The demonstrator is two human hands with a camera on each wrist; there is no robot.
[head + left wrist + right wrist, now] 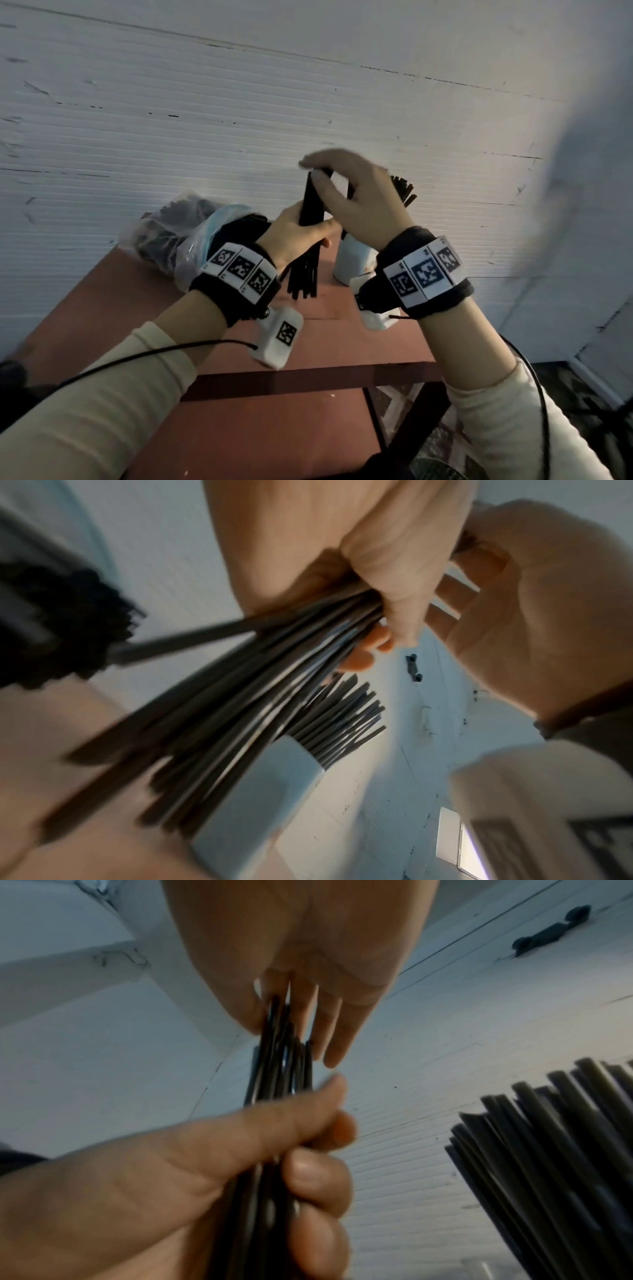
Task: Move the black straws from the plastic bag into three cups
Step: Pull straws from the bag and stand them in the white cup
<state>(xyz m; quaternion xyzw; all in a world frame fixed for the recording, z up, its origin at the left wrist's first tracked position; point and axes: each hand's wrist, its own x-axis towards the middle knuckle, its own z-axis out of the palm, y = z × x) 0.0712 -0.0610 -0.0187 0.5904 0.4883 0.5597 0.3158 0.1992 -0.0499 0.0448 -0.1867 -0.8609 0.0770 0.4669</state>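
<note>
My left hand (pixel 318 233) grips a bundle of black straws (pixel 308 274) round its middle and holds it upright above the table. My right hand (pixel 315 169) arches over the bundle and pinches its upper ends between thumb and fingers; in the right wrist view the right hand (pixel 281 1010) comes down onto the bundle (pixel 281 1069) above the left hand (pixel 291 1150). A white cup (pixel 346 267) stands just right of the bundle, partly hidden by my right wrist, with black straws (pixel 402 190) fanning out of it. The clear plastic bag (pixel 171 233) with more straws lies at the left.
A small red-brown table (pixel 137 308) stands against a white ribbed wall (pixel 239 102). Its front edge runs below my wrists, with a lower shelf (pixel 257 438) beneath. Cables trail from both wrist cameras. Other cups are not in view.
</note>
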